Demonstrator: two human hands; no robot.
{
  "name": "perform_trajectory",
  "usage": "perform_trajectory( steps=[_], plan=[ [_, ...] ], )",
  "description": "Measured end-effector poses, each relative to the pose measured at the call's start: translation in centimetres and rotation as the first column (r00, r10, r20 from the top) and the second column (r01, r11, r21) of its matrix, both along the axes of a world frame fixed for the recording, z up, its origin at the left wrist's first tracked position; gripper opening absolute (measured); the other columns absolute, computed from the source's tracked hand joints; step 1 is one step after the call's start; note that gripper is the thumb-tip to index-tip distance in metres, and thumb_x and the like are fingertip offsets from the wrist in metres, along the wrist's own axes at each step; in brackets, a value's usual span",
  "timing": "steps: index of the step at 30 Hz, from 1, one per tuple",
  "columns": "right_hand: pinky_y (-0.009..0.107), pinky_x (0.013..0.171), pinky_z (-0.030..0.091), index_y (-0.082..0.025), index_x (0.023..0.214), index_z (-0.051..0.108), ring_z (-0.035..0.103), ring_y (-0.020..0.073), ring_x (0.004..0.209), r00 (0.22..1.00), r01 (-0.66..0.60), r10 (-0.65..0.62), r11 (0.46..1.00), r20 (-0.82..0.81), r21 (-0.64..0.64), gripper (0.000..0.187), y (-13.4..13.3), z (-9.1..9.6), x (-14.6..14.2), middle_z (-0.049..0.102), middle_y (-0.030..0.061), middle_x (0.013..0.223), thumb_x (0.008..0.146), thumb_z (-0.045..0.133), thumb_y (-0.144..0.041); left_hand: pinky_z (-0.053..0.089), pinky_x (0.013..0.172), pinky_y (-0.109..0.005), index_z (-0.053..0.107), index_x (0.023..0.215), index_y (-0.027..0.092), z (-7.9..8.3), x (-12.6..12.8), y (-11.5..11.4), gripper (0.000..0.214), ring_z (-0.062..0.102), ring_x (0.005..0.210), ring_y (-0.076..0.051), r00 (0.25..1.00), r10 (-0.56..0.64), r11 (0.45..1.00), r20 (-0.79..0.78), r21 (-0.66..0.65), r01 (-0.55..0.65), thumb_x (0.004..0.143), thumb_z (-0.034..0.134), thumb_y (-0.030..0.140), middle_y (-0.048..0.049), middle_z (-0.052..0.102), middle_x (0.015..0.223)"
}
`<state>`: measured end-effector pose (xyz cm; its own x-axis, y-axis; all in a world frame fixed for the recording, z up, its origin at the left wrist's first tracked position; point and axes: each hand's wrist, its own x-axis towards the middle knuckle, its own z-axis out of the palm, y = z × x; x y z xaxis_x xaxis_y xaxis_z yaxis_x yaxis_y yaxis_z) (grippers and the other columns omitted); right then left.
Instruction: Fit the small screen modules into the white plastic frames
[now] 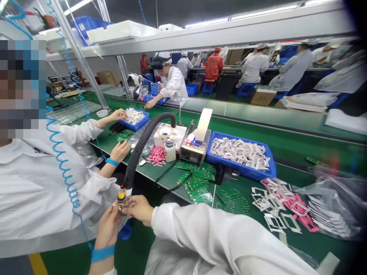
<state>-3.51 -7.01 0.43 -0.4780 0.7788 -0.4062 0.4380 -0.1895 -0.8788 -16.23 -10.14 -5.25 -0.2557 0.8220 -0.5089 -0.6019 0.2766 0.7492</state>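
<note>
your left hand (107,225) and right hand (137,209) closed on yellow-and-black cylindrical fitting (121,196), fingertips touching it, at end of black corrugated hose (143,147); green circuit board panels (197,187) just beyond, blue tray (246,173) further right.

The left hand (107,226) was raised near the lower edge of the view, fingers curled, its wrist (102,253) banded in blue; the right hand (137,209) extended from a white sleeve (197,233), fingers pointing toward the left hand, nearly meeting it.
</note>
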Motion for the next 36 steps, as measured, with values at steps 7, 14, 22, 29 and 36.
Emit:
perform_trajectory(
  steps=[7,14,22,29,36],
  plan=[
    [0.021,0.058,0.045,-0.016,0.082,0.065,0.053,0.0079,0.059,0.985,0.035,-0.029,0.999,-0.168,0.031,0.016,-4.5,6.6,10.9,0.057,-0.0054,0.062,0.068,0.071,-0.011,0.048,0.089,-0.044,0.071,0.086,0.012,1.2,8.0,-2.4,0.033,0.066,0.094,-0.030,0.934,-0.309,0.951,0.180,0.034,0.308,0.058,0.079,0.026,-0.0124,0.073,0.088],
    [0.047,0.100,0.033,-0.026,0.085,0.067,0.060,0.0173,0.081,0.945,0.327,-0.235,0.689,-0.227,0.647,0.011,-8.9,8.9,20.9,0.067,-0.0009,0.073,0.078,0.063,-0.018,0.037,0.101,-0.049,0.074,0.077,0.016,9.2,16.2,-4.8,0.033,0.053,0.116,-0.035,0.491,-0.820,0.566,0.295,0.546,0.617,0.059,0.077,0.044,-0.0154,0.062,0.121],
    [0.048,0.097,0.035,-0.025,0.090,0.061,0.059,0.0178,0.080,0.882,0.389,-0.423,0.408,-0.206,0.826,0.011,-10.9,8.4,24.4,0.063,-0.0008,0.076,0.080,0.061,-0.020,0.043,0.095,-0.042,0.075,0.090,0.022,11.1,20.7,-4.6,0.029,0.058,0.110,-0.029,0.438,-0.892,0.416,0.108,0.574,0.705,0.067,0.073,0.040,-0.0131,0.064,0.117],
    [0.054,0.103,0.024,-0.025,0.079,0.054,0.053,0.0192,0.082,0.810,0.268,-0.576,0.197,-0.109,0.943,0.010,-11.7,8.3,26.7,0.053,-0.0007,0.071,0.080,0.057,-0.015,0.041,0.097,-0.040,0.073,0.097,0.026,11.4,21.9,-4.3,0.026,0.054,0.118,-0.030,0.383,-0.921,0.272,-0.072,0.584,0.765,0.074,0.068,0.036,-0.0109,0.057,0.132],
    [0.054,0.101,0.024,-0.025,0.081,0.052,0.050,0.0194,0.083,0.812,0.267,-0.578,0.242,-0.082,0.933,0.010,-11.8,7.9,27.4,0.051,0.0000,0.072,0.084,0.053,-0.015,0.038,0.099,-0.043,0.073,0.098,0.026,12.0,22.7,-3.7,0.031,0.050,0.122,-0.033,0.358,-0.925,0.226,-0.131,0.568,0.791,0.072,0.067,0.041,-0.0118,0.054,0.134]
  ],
)
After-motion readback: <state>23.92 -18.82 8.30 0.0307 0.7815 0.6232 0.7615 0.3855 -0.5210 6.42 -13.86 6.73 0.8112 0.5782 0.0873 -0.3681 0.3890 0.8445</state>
